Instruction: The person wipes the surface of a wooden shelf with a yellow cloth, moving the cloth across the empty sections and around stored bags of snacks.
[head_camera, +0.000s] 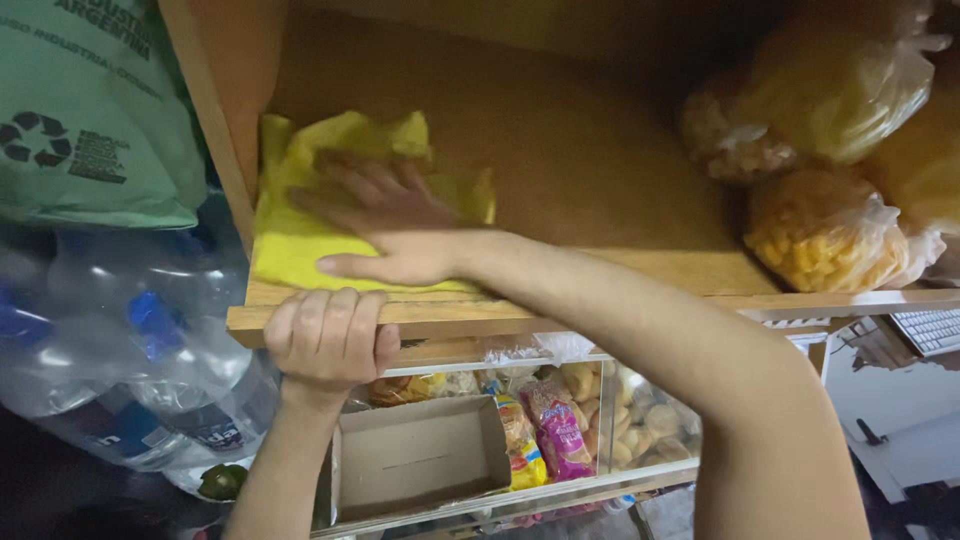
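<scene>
Yellow cloth (300, 235) lies flat under the open right hand (390, 225). Left hand (328, 338) grips the wooden shelf (600, 180) edge just below it.

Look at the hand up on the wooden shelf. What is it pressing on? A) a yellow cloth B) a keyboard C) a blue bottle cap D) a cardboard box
A: the right hand lies flat, fingers spread, on a yellow cloth on the wooden shelf, while the left hand grips the shelf's front edge.

The right hand (385, 225) lies flat, fingers spread, arm outstretched; the left hand (328, 338) curls in a grip.
</scene>
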